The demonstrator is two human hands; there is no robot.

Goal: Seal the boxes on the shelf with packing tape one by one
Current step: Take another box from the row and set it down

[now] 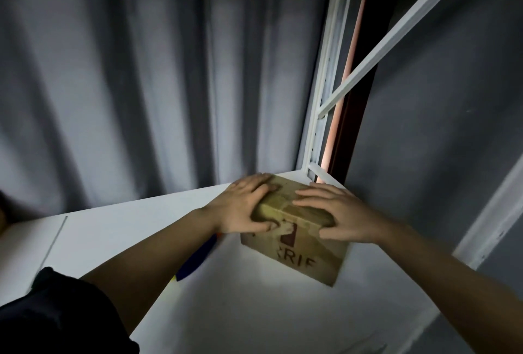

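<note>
A small brown cardboard box (300,251) with dark red printing on its near side sits on the white shelf (119,229), near its far right corner. My left hand (243,206) grips the box's left top edge, fingers spread over the lid and thumb on the near side. My right hand (339,215) lies on the right part of the lid, thumb pressed against the near side. A strip of tape seems to run across the lid between my hands. No tape roll is in view.
A blue and yellow object (195,263) lies on the shelf under my left forearm. Grey curtains (141,85) hang behind the shelf. The white metal shelf frame (325,93) rises at the far right corner, with a diagonal bar (396,31) crossing it.
</note>
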